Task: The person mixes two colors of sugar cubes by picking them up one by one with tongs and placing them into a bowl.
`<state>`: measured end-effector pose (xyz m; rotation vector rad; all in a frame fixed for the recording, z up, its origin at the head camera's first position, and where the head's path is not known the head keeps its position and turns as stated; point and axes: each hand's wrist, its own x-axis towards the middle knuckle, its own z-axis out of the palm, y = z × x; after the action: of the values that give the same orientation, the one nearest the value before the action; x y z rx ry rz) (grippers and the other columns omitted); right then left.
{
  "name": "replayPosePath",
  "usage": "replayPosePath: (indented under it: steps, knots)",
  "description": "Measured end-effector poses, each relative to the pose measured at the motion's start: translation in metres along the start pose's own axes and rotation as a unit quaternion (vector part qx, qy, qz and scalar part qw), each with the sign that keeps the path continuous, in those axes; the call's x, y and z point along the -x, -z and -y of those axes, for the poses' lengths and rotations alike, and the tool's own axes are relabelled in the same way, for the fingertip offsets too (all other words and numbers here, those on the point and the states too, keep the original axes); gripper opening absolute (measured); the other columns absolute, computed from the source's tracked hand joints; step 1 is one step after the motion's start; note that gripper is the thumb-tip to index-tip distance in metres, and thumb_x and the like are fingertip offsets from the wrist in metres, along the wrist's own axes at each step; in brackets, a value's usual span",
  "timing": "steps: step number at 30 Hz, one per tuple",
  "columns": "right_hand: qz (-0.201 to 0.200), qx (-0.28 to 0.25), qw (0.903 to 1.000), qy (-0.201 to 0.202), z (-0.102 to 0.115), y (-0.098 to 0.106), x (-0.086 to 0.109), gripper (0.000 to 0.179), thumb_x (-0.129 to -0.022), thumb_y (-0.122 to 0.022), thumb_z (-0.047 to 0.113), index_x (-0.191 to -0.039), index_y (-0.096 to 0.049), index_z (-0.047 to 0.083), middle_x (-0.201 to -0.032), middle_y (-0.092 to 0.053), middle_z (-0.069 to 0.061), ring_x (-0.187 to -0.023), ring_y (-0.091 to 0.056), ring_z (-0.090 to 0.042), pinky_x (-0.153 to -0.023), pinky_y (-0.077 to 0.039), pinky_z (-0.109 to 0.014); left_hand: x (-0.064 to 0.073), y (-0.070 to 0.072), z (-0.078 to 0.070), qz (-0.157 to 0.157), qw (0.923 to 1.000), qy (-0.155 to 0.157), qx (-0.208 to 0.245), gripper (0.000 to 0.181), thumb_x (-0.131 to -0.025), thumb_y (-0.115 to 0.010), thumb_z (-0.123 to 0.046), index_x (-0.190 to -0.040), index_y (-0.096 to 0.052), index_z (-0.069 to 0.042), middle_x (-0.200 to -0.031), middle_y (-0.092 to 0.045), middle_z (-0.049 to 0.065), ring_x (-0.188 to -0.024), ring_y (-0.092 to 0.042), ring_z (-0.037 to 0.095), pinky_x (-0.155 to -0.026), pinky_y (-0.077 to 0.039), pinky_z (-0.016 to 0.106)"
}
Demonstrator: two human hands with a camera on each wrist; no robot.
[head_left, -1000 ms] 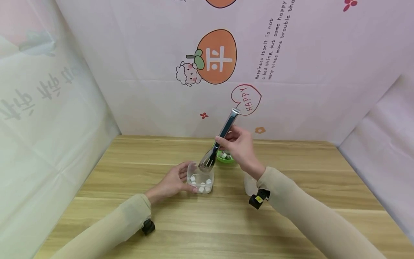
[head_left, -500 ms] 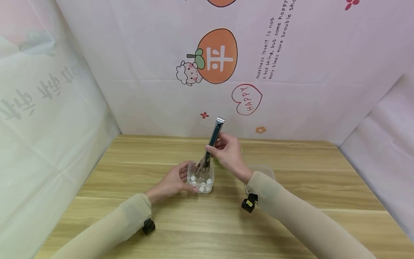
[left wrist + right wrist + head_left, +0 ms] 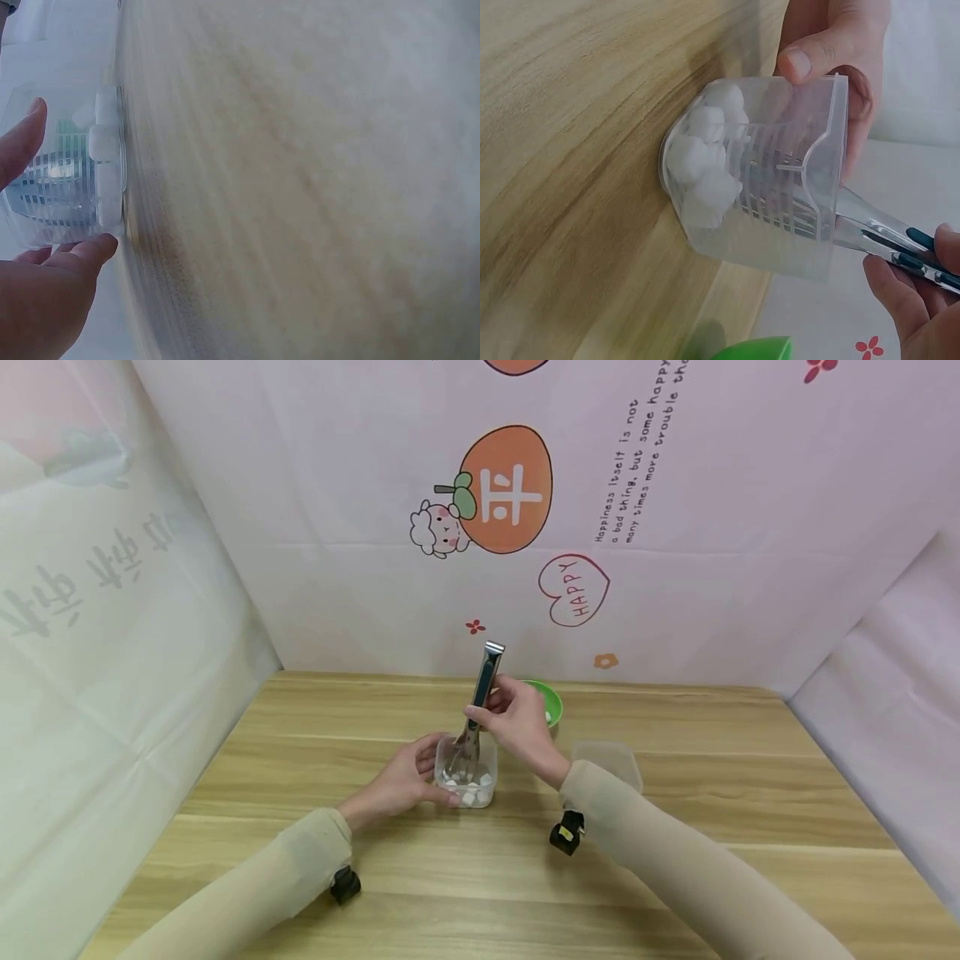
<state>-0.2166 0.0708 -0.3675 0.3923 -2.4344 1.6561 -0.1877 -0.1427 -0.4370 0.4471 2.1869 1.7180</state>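
Observation:
A small clear plastic box [image 3: 487, 795] stands upright on the table, with several white cubes [image 3: 694, 161] on its bottom. My left hand [image 3: 397, 783] grips it from the left, thumb at the near side and fingers at the far side; the left wrist view shows the thumb [image 3: 26, 142] across the box. My right hand [image 3: 519, 720] pinches metal tongs [image 3: 486, 683] with dark green handle grips. Their slotted heads reach down inside the box, close to the cubes. Through the cloudy wall, I cannot tell whether a cube is between the heads.
Behind the right hand stands a green bowl [image 3: 553, 700], partly hidden, with something white inside. A translucent lid-like piece [image 3: 609, 760] lies on the wooden table [image 3: 465, 885] by the right sleeve. Printed cloth walls [image 3: 360, 610] rise at the back and sides.
My right hand has moved left and down, bringing the tongs from above the box's rim to deep inside it. My left hand and the box have stayed in place.

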Motion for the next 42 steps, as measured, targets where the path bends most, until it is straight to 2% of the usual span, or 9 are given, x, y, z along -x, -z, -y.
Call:
replayPosePath:
  steps: [16, 23, 29, 35, 42]
  knots:
    - [0.021, 0.008, 0.9997, 0.001, 0.003, -0.007, 0.000, 0.018, -0.087, -0.087, 0.005, -0.098, -0.073, 0.005, -0.079, -0.072, -0.006, -0.070, -0.070, -0.020, -0.062, -0.065, -0.031, 0.000, 0.001, -0.002, 0.014, 0.9998, -0.010, 0.005, 0.098, -0.081, -0.090, 0.001, -0.160, -0.032, 0.004, -0.161, -0.041, 0.025, -0.148, -0.041, 0.039, -0.120, -0.040, 0.043]
    - [0.022, -0.008, 0.9997, -0.002, 0.003, -0.009, 0.000, 0.015, -0.089, -0.084, 0.003, -0.099, -0.073, 0.000, -0.078, -0.072, -0.007, -0.072, -0.072, -0.029, -0.061, -0.065, -0.031, 0.000, 0.000, -0.001, 0.013, 0.9999, -0.008, 0.007, 0.098, -0.081, -0.090, 0.001, -0.161, -0.032, 0.003, -0.162, -0.041, 0.025, -0.148, -0.041, 0.039, -0.120, -0.040, 0.042]
    - [0.013, -0.023, 0.9996, -0.010, 0.003, -0.004, -0.001, 0.016, -0.090, -0.083, 0.002, -0.102, -0.072, -0.001, -0.081, -0.072, -0.009, -0.073, -0.072, -0.029, -0.067, -0.067, -0.046, 0.000, 0.000, -0.001, 0.011, 0.9999, -0.009, 0.009, 0.100, -0.080, -0.090, 0.002, -0.161, -0.032, 0.004, -0.161, -0.041, 0.026, -0.147, -0.041, 0.040, -0.120, -0.040, 0.044]
    - [0.005, -0.038, 0.9992, -0.014, 0.004, 0.002, -0.003, 0.017, -0.089, -0.083, 0.000, -0.102, -0.071, -0.001, -0.083, -0.073, -0.011, -0.072, -0.072, -0.027, -0.065, -0.068, -0.038, 0.000, 0.000, 0.000, 0.008, 0.9999, -0.005, 0.009, 0.101, -0.079, -0.091, 0.002, -0.161, -0.032, 0.004, -0.161, -0.041, 0.025, -0.147, -0.042, 0.040, -0.120, -0.040, 0.043]
    - [-0.009, -0.078, 0.9968, -0.014, 0.010, 0.012, -0.007, 0.016, -0.089, -0.082, -0.004, -0.098, -0.069, -0.003, -0.083, -0.073, -0.016, -0.071, -0.073, -0.028, -0.068, -0.068, -0.046, 0.000, 0.001, 0.000, 0.005, 1.0000, 0.000, 0.008, 0.101, -0.079, -0.091, 0.001, -0.161, -0.032, 0.003, -0.162, -0.040, 0.025, -0.147, -0.042, 0.040, -0.120, -0.040, 0.042]
